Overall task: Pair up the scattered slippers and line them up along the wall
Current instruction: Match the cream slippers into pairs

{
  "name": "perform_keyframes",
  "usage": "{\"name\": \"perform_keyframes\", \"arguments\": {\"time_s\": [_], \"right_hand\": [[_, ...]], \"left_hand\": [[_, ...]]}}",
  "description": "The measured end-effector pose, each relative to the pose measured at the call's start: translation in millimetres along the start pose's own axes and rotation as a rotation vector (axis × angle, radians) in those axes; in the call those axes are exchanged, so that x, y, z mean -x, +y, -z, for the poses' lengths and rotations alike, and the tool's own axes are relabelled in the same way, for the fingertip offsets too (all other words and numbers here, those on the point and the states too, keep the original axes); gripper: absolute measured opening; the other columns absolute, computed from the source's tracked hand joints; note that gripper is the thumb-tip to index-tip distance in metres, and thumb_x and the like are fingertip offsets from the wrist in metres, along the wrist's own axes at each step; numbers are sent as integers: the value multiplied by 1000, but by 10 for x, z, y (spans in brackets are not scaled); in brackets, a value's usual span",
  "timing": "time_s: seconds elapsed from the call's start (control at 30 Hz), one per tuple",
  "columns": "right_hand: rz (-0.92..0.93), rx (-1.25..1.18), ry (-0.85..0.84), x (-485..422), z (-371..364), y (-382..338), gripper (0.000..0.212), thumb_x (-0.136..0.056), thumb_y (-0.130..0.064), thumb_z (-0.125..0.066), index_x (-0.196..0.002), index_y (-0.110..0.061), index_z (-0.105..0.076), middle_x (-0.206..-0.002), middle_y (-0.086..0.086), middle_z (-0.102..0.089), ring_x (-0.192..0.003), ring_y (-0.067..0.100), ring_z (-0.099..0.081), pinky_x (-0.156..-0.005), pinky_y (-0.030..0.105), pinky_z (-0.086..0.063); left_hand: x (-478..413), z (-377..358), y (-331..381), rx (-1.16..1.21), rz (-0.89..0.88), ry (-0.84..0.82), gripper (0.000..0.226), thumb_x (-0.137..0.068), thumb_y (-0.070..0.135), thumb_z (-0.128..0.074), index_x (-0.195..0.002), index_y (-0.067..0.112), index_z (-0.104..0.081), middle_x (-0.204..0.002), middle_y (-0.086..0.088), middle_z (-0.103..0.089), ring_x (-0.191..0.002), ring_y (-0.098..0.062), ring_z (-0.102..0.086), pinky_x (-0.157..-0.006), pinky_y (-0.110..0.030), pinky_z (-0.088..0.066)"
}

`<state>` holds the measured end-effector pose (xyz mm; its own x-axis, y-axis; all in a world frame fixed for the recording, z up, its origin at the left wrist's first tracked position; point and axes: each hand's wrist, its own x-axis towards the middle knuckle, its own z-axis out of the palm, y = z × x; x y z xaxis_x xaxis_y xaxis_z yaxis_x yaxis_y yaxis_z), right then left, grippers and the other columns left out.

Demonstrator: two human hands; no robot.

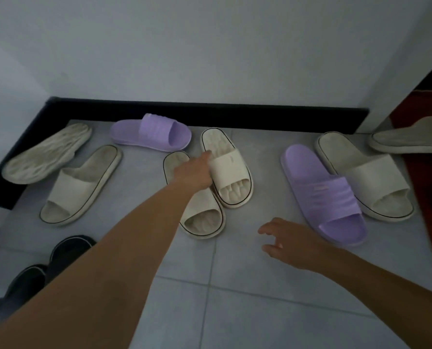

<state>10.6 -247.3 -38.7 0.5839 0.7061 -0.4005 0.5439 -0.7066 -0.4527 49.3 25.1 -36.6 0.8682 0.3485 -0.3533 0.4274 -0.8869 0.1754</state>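
Observation:
Two small cream slippers lie side by side mid-floor: one (231,172) nearer the wall, the other (201,217) partly under my arm. My left hand (192,172) rests on the left edge of the upper one's strap, fingers curled onto it. My right hand (293,245) hovers above the tiles, fingers spread and holding nothing, just left of a purple slipper (323,192). A second purple slipper (150,132) lies tipped on its side by the skirting. Larger cream slippers sit at the right (363,175) and left (81,185).
An upturned cream slipper (46,153) lies sole-up at far left. Another cream slipper (411,138) sits on a red mat (429,205) at the right edge. Two black slippers (69,250) stand at lower left. Black skirting (210,113) runs along the white wall.

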Motion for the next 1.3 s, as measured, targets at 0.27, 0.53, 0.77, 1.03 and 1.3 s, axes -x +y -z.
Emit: {"name": "perform_keyframes", "arguments": {"time_s": [0.27, 0.53, 0.77, 1.03, 1.3], "right_hand": [[-216, -44, 26, 440, 103, 369, 34, -86, -36, -61, -118, -26, -58, -116, -5, -57, -83, 11, -61, -84, 28, -46], [-121, -115, 55, 177, 59, 44, 28, -84, -28, -66, -112, -22, -62, -108, -2, -61, -74, 9, -56, -84, 27, -44], [-13, -156, -4, 61, -15, -120, 19, -83, -22, -64, -102, -20, -65, -97, 1, -64, -79, 14, -58, -81, 32, -48], [-121, -299, 7, 95, -34, -183, 34, -85, -23, -59, -52, -26, -53, -56, -6, -57, -54, 8, -53, -49, 10, -35], [-197, -368, 144, 24, 61, -237, 24, -84, -29, -64, -62, -21, -58, -60, -7, -58, -54, 4, -52, -50, 11, -32]], "left_hand": [[-13, -27, 157, 307, 71, -87, 42, -81, 15, -57, -120, 6, -44, -116, -14, -57, -107, -31, -57, -78, -32, -42], [363, -84, 441, 566, 118, -250, 45, -77, 14, -67, -117, 2, -50, -111, -14, -62, -100, -27, -63, -76, -34, -53], [647, 57, 346, 501, 118, -307, 35, -86, 22, -61, -104, -8, -62, -89, -18, -65, -90, -31, -64, -55, -25, -40], [761, -83, 351, 867, 303, -460, 11, -85, 11, -61, -76, 7, -56, -69, -9, -59, -59, -20, -60, -49, -24, -49], [606, 56, 146, 554, 251, -493, 13, -82, 19, -63, -72, 14, -58, -73, -1, -66, -61, -15, -60, -65, -26, -48]]}}
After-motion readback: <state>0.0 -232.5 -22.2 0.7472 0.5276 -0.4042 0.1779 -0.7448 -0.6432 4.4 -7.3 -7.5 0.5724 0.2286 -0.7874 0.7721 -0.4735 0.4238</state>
